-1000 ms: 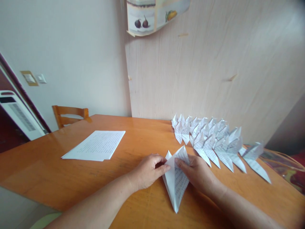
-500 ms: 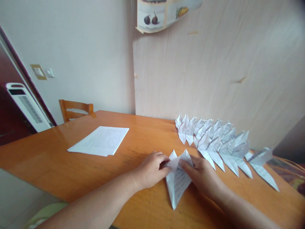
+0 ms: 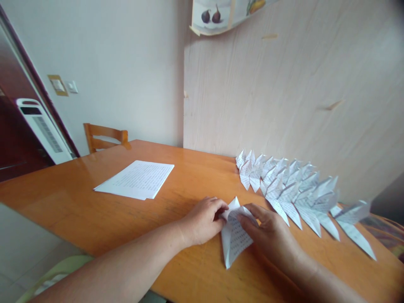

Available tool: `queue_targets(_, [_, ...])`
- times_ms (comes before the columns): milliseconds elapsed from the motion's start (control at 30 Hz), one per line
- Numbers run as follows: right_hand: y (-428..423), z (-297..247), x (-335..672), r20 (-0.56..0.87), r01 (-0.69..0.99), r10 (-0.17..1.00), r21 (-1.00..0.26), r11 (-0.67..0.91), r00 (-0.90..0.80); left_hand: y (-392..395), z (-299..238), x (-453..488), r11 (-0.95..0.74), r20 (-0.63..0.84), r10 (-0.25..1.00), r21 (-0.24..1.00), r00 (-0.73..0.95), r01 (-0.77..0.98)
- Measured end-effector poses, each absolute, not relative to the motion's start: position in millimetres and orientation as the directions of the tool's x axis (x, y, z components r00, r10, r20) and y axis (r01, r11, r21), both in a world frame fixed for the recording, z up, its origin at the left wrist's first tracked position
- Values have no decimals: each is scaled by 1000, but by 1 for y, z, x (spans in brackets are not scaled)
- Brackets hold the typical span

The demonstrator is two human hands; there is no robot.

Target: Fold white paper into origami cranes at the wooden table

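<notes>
Between my hands is a folded sheet of written paper (image 3: 238, 240), its pointed lower end toward me and another point rising at the top. My left hand (image 3: 206, 221) grips its left edge, fingers closed and partly hidden behind the paper. With thumb in front and fingers behind, my right hand (image 3: 268, 231) pinches the upper right flap, which curls over toward the middle. To the right stand rows of folded paper pieces (image 3: 288, 185) with upright pointed tips, made from the same kind of written paper.
A stack of written sheets (image 3: 135, 179) lies flat at the left of the wooden table (image 3: 78, 210). A wooden chair (image 3: 105, 136) stands behind the far left edge. One folded paper piece (image 3: 355, 227) sits apart at the right, near a dark bundle. A pale green seat (image 3: 59, 269) is below.
The paper's upper right flap, which stood up as a point, is now bent down and over under my right hand. The view has shifted slightly.
</notes>
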State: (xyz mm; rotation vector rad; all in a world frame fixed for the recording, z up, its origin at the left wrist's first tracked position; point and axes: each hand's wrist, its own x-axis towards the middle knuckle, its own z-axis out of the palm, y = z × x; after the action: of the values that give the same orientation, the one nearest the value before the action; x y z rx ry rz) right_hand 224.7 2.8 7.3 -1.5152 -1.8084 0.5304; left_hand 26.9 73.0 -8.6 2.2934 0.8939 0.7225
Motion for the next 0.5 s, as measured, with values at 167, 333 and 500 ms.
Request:
queue_targets(167, [4, 5, 227, 256, 724, 966, -658, 206, -41, 74, -11, 26, -631, 296, 719, 657, 629, 413])
queue_targets(333, [2, 2, 232, 262, 744, 961, -623, 240, -91, 74, -11, 27, -652, 307, 706, 634, 639, 416])
queue_targets(500, [3, -2, 238, 332, 782, 935, -547, 298, -124, 73, -12, 28, -655, 316, 706, 631, 634, 415])
